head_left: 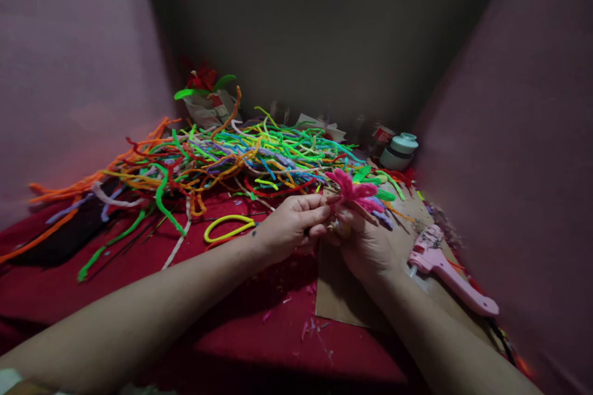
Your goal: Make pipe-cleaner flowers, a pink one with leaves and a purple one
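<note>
the fuzzy pink pipe-cleaner flower (pixel 356 191) sits just right of the scene's middle, held up over the red cloth-covered table (pixel 259 333) at the near edge of the big tangled heap of multicoloured pipe cleaners (pixel 222 157). both hands meet at its base. the left hand (pixel 291 228) comes in from the left with the forearm low across the cloth, fingers curled and thumb and forefinger pinched closed on the stem just under the petals. the right hand (pixel 365 247) rises from the near right, back of the hand to the camera, fingers closed round the lower stem; whether it grips or only steadies i cannot tell. to do this shaping well, it seems best to keep one hand pinching firmly as an anchor while the other bends a single petal at a time, turning gently so the wire does not kink. a flat brown cardboard sheet (pixel 338 296) lies under the wrists, and a pink plastic glue gun (pixel 447 271) rests on it, near on the right.
</note>
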Demonstrator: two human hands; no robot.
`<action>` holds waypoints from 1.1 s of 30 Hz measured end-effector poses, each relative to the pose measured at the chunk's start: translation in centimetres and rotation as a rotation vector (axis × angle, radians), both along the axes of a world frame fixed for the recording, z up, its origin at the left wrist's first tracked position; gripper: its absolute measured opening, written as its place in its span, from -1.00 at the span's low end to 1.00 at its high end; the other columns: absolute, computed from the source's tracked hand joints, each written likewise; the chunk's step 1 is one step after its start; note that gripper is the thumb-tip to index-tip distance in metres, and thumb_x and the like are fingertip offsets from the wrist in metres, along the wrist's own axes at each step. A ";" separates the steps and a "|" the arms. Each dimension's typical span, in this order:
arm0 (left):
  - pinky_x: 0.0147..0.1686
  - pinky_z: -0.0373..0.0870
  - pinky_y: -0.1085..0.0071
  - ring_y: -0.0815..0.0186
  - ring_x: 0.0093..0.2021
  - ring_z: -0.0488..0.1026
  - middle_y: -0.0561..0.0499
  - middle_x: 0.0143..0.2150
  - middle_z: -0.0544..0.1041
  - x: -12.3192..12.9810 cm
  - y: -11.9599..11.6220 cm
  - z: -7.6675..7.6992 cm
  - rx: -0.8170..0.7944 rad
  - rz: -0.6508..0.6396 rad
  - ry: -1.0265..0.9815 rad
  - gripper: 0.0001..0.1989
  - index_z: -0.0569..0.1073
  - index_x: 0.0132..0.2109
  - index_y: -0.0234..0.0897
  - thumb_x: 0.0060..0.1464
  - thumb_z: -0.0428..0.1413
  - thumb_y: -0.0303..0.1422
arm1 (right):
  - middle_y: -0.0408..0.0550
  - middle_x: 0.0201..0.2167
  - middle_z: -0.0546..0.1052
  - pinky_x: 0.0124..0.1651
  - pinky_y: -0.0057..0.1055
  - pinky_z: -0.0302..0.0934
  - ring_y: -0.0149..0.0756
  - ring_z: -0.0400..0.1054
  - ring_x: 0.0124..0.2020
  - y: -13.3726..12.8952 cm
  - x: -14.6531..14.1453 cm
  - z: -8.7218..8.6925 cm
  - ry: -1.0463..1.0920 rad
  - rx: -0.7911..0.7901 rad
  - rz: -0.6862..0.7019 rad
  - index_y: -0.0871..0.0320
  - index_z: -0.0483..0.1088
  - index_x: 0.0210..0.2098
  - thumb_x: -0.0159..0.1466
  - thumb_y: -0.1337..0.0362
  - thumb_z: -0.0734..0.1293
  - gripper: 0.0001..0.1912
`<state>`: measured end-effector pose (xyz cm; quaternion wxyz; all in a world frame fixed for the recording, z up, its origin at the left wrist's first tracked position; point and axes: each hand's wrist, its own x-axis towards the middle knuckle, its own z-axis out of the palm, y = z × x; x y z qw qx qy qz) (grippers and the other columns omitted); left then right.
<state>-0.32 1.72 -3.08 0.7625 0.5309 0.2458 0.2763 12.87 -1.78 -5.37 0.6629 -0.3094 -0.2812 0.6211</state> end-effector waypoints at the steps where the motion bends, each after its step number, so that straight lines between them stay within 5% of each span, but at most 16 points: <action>1: -0.71 -0.08 0.62 0.57 -0.71 -0.01 0.21 -0.65 0.17 0.0 -0.1 0.0 0.117 0.060 0.056 -0.80 0.33 -0.35 -0.29 0.14 0.05 -0.24 | -0.25 -0.63 0.32 -0.61 -0.53 -0.05 -0.50 0.10 -0.60 0.0 0.0 -0.1 -0.003 -0.003 -0.007 0.14 0.47 -0.48 -0.07 0.34 0.43 -0.88; 6: -0.37 0.28 0.52 0.41 -0.42 0.36 0.06 -0.41 0.46 -0.2 -0.2 -0.9 0.792 0.292 0.317 -0.87 0.44 -0.26 -0.27 0.13 0.04 -0.33 | -0.20 -0.56 0.40 -0.60 -0.51 -0.05 -0.47 0.14 -0.59 0.0 -0.2 -0.4 -0.069 -0.018 -0.029 0.13 0.48 -0.39 -0.03 0.29 0.42 -0.83; 10: -0.21 0.31 0.48 0.34 -0.29 0.44 -0.02 -0.29 0.53 -0.4 0.3 -1.8 0.968 0.363 0.341 -0.84 0.49 -0.21 -0.25 0.14 0.03 -0.34 | -0.25 -0.61 0.34 -0.56 -0.50 -0.02 -0.49 0.08 -0.59 -0.4 -0.3 -0.2 -0.154 0.026 -0.077 0.13 0.45 -0.45 0.02 0.31 0.42 -0.91; 15: -0.26 0.29 0.53 0.41 -0.33 0.38 0.04 -0.33 0.50 -0.3 0.2 -0.9 0.826 0.380 0.263 -0.82 0.49 -0.25 -0.29 0.15 0.03 -0.32 | -0.27 -0.62 0.30 -0.53 -0.50 0.00 -0.49 0.05 -0.58 -0.8 -0.4 0.7 -0.190 0.069 -0.022 0.10 0.48 -0.43 -0.04 0.32 0.46 -0.85; 19: -0.53 0.16 0.61 0.53 -0.55 0.20 0.14 -0.52 0.35 0.0 -0.1 0.2 0.510 0.342 0.161 -0.86 0.43 -0.38 -0.31 0.10 0.07 -0.36 | -0.22 -0.55 0.40 -0.44 -0.46 0.12 -0.41 0.20 -0.49 -0.6 -0.5 0.4 -0.176 0.082 -0.050 0.04 0.51 -0.38 -0.01 0.27 0.47 -0.83; 23: -0.71 -0.10 0.62 0.60 -0.71 -0.03 0.21 -0.66 0.17 0.1 -0.1 0.4 0.133 0.220 0.078 -0.73 0.27 -0.50 -0.32 0.06 0.13 -0.29 | -0.15 -0.46 0.46 -0.39 -0.41 0.20 -0.33 0.30 -0.39 -0.1 -0.5 -0.2 -0.153 0.100 -0.016 0.04 0.49 -0.41 0.05 0.24 0.45 -0.91; 28: -0.76 -0.11 0.65 0.62 -0.75 -0.17 0.23 -0.65 0.18 -0.2 0.4 -0.3 -0.193 0.011 -0.082 -0.80 0.30 -0.41 -0.31 0.10 0.10 -0.32 | -0.19 -0.56 0.40 -0.42 -0.39 0.21 -0.35 0.27 -0.48 0.0 -0.6 -0.5 -0.038 0.087 0.107 0.06 0.45 -0.38 0.07 0.16 0.43 -0.84; 33: -0.78 -0.09 0.66 0.62 -0.75 -0.22 0.25 -0.66 0.16 -0.2 0.4 -0.3 -0.294 -0.134 -0.158 -0.88 0.35 -0.33 -0.33 0.13 0.07 -0.37 | -0.28 -0.64 0.32 -0.38 -0.42 0.22 -0.45 0.18 -0.56 -0.1 -0.5 -0.2 0.022 0.068 0.077 0.11 0.39 -0.52 -0.05 0.26 0.50 -0.80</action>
